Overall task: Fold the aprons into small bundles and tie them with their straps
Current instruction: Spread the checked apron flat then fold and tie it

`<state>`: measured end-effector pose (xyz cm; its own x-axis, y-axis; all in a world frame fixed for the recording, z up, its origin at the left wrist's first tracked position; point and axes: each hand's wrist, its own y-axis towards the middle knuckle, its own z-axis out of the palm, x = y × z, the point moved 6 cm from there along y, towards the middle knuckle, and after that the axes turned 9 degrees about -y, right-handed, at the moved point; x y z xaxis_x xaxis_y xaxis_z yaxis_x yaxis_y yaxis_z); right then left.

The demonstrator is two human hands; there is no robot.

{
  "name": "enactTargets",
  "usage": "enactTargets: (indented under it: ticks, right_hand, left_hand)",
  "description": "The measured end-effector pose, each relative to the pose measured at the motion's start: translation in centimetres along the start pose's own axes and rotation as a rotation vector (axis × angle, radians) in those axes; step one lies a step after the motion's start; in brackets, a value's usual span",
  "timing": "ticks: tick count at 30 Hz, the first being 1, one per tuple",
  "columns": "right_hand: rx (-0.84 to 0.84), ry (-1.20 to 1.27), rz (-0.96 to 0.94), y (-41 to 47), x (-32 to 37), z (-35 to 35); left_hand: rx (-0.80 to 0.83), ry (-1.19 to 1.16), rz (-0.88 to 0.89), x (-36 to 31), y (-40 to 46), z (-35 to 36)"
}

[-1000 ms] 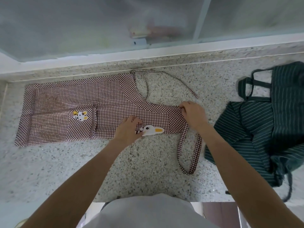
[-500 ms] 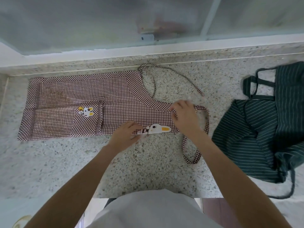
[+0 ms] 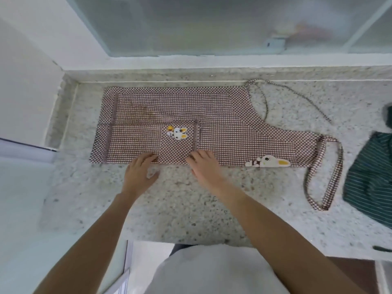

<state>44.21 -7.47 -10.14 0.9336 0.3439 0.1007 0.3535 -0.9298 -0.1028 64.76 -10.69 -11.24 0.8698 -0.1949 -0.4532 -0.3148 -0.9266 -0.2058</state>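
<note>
Countertop [image 3: 191,209]: speckled pale stone, runs full width; raised stone lip along back edge, frosted glass panel [image 3: 201,24] above it. White wall at far left.

Checked apron [image 3: 222,115]: brown/white gingham, folded lengthwise into a long strip, lying flat on counter, left-centre to right. Hem end at left, bib end at right. Faint darker stain on upper left part. Patch pocket near middle w/ small rabbit motif [image 3: 177,133]; larger rabbit motif [image 3: 268,161] on near edge toward the right.

Green striped apron [image 3: 369,181]: dark green w/ thin pale stripes, crumpled at right edge of counter, partly cut off by frame. Just beside the checked one's strap, apart from it.

Neck strap [image 3: 324,177]: wide gingham loop off the bib end, trailing toward near edge of counter. Thin tie straps [image 3: 297,96]: narrow cords looping loose behind bib, on bare counter.

Left hand [image 3: 139,172]: palm down, fingers a little apart, tips on near edge of checked apron just left of pocket. Not gripping.

Right hand [image 3: 203,166]: palm down, fingers spread slightly, tips on the same edge below pocket's right side. Not gripping either; pressing vs. resting — can't tell.

Obstruction: both forearms cross the near counter; pale garment of the person fills bottom centre.
</note>
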Motion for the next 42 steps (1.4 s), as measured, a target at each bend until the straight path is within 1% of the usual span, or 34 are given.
enactTargets:
  ticks: [2,4,7,10,13,15,18,21,24,25,27,29,33,36,38,42]
  right_hand:
    - [0.003,-0.092,0.058,0.9,0.5,0.1]
    - [-0.033,-0.131,0.115,1.5,0.9,-0.3]
    - [-0.136,-0.103,0.150,1.1,1.3,-0.7]
    - [-0.168,-0.072,0.170,-0.5,1.8,-0.8]
    - [-0.198,-0.037,0.196,-2.0,2.4,-0.9]
    - [-0.197,-0.035,0.182,-3.0,2.6,-0.7]
    - [-0.108,-0.014,0.174,-3.9,2.1,-0.8]
    - [-0.112,0.003,0.141,-3.0,1.0,-2.4]
    - [-0.043,0.169,0.178,-0.1,-1.3,-5.0]
    - [-0.049,0.207,0.182,0.9,-2.2,-5.7]
    - [-0.101,0.211,0.198,3.6,-4.1,-7.5]
    - [-0.134,0.174,0.238,6.3,-5.7,-8.4]
    - [-0.037,0.123,0.335,10.7,-7.1,-7.1]
    - [0.093,0.058,0.390,12.4,-7.1,-4.8]
    - [0.155,0.015,0.426,12.9,-7.1,-3.6]
    - [0.120,-0.037,0.480,13.5,-7.1,-3.0]
  left_hand:
    - [0.049,0.032,-0.012,1.8,0.0,-0.7]
    - [0.055,0.054,0.003,3.3,0.3,-1.6]
    - [0.038,0.067,0.030,4.9,0.8,-2.8]
    - [-0.031,0.041,0.091,5.3,0.3,-4.3]
    - [-0.048,-0.001,0.093,5.5,-1.0,-5.4]
    - [-0.077,-0.007,0.152,5.4,-2.3,-6.0]
    - [-0.106,0.018,0.203,5.7,-3.5,-6.8]
    - [-0.168,0.023,0.279,5.6,-2.9,-8.8]
    - [-0.250,0.055,0.386,4.8,-0.2,-11.7]
    - [-0.262,0.072,0.397,4.7,0.9,-12.4]
    - [-0.252,0.088,0.377,4.8,3.6,-13.7]
    - [-0.200,0.106,0.326,5.2,6.1,-14.0]
    - [-0.082,0.172,0.100,7.4,9.2,-12.8]
    - [0.007,0.217,-0.015,8.5,10.3,-11.5]
    - [0.030,0.244,-0.040,8.8,10.8,-10.8]
    - [-0.030,0.199,-0.021,9.4,11.8,-10.3]
